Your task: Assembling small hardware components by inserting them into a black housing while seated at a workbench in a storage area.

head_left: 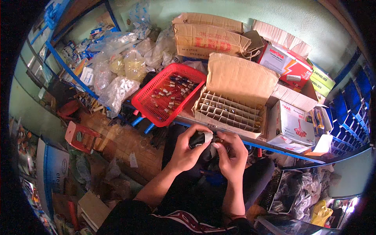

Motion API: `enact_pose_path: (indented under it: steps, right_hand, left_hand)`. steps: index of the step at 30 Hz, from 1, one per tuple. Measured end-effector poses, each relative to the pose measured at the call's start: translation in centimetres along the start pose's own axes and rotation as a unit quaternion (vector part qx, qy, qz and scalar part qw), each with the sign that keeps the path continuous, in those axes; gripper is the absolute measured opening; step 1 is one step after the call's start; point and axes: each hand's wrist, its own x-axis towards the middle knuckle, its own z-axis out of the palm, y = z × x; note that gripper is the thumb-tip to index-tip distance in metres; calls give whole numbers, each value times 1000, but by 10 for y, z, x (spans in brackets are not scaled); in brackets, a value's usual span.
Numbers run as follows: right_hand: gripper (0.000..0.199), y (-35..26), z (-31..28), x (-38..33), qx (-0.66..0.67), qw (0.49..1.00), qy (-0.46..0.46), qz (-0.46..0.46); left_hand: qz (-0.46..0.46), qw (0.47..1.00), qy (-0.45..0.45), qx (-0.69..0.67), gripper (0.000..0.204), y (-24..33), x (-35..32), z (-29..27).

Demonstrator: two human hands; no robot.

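In front of my body, my left hand [191,148] is closed round a black object with a pale grey edge [201,138]; its kind is hard to make out. Close against it, my right hand [234,156] pinches a small brass-coloured piece [220,139] between thumb and fingers. Both hands nearly touch at the fingertips. Beyond them on the bench stands a red plastic basket [141,102] with several small metal-capped bulbs [171,94]. To its right lies an open cardboard carton [239,76] divided into a grid of cells, a few holding small pieces.
Clear plastic bags [121,88] of white parts crowd the left of the bench. Behind stand a tall brown carton [211,37] and a red-and-white box [284,62]. A white box [291,125] is at the right, near blue bins [354,102]. A red stool [80,137] stands at left.
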Motion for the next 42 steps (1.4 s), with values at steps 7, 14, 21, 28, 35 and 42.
enact_pose_path:
  steps: [7,14,21,28,35,42]
  right_hand:
    - [30,7,-2,-1,-1,996,-10,-94]
    - [26,9,-2,-7,83,996,8,-6]
    - [16,24,-9,-11,16,999,-2,42]
    - [22,7,1,-9,70,997,-7,34]
    - [28,7,7,-6,8,991,7,-133]
    - [24,7,8,-7,25,999,11,-38]
  left_hand:
    - [8,999,5,-39,16,1,-1,-4]
    - [21,999,6,-34,17,6,-4,-5]
    - [38,999,-5,-18,20,10,-7,-7]
    - [40,999,26,-10,21,8,-4,-11]
    - [22,997,56,-51,19,8,-7,-10]
    - [43,997,51,-31,21,5,-7,-16]
